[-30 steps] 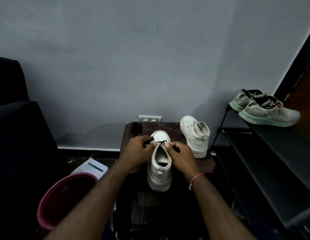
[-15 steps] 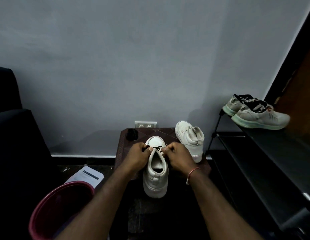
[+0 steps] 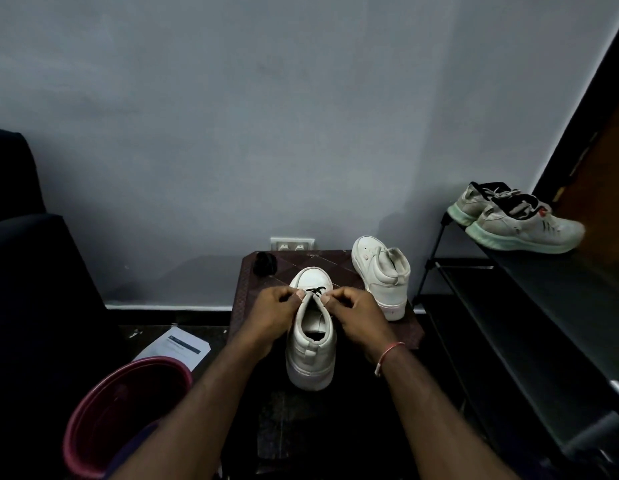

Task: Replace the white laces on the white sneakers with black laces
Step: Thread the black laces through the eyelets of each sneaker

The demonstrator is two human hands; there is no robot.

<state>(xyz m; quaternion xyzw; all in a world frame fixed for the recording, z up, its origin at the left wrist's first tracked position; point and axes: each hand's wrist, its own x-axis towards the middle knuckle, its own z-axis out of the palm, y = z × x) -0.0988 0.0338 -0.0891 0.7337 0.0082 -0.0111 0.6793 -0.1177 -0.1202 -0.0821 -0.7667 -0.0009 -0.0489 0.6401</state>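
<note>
**Both hands pinching the black lace at the near sneaker's toe end**

A grey wall (image 3: pixel 301 116) fills the far side of your view. A dark armchair (image 3: pixel 31 271) stands at the left and a black shoe rack (image 3: pixel 543 306) at the right, with a pair of grey, green-soled trainers (image 3: pixel 522 226) on its top shelf. A pink bucket (image 3: pixel 93 403) sits near left, and a printed sheet (image 3: pixel 178 346) lies on the floor just beyond it.

The small dark table (image 3: pixel 252 282) stands in the middle. On it, the near white sneaker (image 3: pixel 311 358) points its toe away from you. The second white sneaker (image 3: pixel 380 275) stands to its right and farther off, apart from it.

Your left hand (image 3: pixel 270 315) and right hand (image 3: pixel 358 313) flank the near sneaker's opening. Their fingers are curled, and each thumb and fingertip pinches the black lace (image 3: pixel 315 290), which crosses between them just behind the toe cap. A black bundle (image 3: pixel 265 264) lies at the table's far left corner; you cannot tell what it is.
</note>
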